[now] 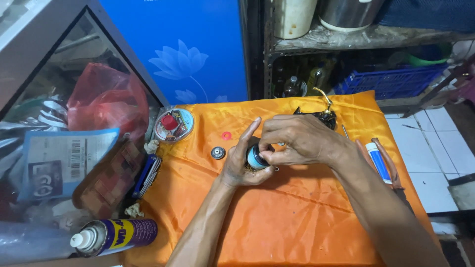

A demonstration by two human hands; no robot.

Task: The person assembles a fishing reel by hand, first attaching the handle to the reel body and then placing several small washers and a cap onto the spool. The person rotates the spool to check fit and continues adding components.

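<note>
My left hand (239, 163) cups a small round spool (256, 159), dark with a pale blue band, over the orange cloth (297, 222). My right hand (297, 139) comes in from above and pinches the top of the same spool with its fingertips. Behind my hands lies a black and gold reel body (321, 114) with a curved gold arm. A small red ring (226, 135) and a round grey metal part (217, 153) rest on the cloth just left of my hands.
A clear round tin with a red cap (173, 124) sits at the cloth's back left. Pliers with orange handles (388, 165) and a white-blue tube (378, 160) lie at right. A spray can (116, 236) lies at front left, beside a glass case with bags.
</note>
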